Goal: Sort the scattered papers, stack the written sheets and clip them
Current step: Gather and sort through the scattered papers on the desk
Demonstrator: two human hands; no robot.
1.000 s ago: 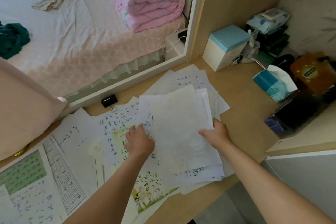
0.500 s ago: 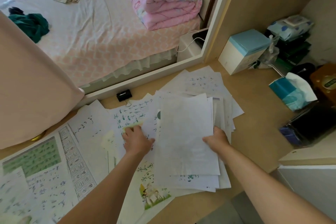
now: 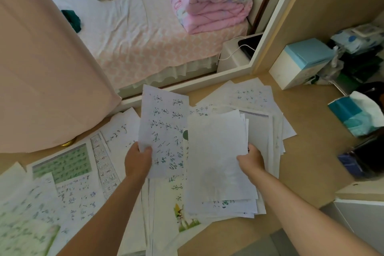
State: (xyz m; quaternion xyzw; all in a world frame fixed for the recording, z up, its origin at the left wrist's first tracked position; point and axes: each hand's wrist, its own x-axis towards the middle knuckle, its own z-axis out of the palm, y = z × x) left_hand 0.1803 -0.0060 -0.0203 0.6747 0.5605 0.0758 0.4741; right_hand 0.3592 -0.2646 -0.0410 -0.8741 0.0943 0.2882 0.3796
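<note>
Loose printed sheets [image 3: 62, 174] scattered at left of surface [image 3: 307, 151].
Left hand [image 3: 138, 160] pinches written sheet [image 3: 163, 131] by lower corner, raised off pile, likely for checking.
Right hand [image 3: 250, 159] grips stack [image 3: 218, 162] edge, blank face up, likely steadying.
Handwriting cursive, illegible.

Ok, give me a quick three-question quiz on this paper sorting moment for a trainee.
1. True or false: the left hand holds a written sheet lifted off the desk.
2. What does the right hand grip? A) tissue pack B) the stack of sheets C) blue box
3. Fill in: the stack's top sheet looks ____.

Key: 1 true; 2 B; 3 blank
</note>
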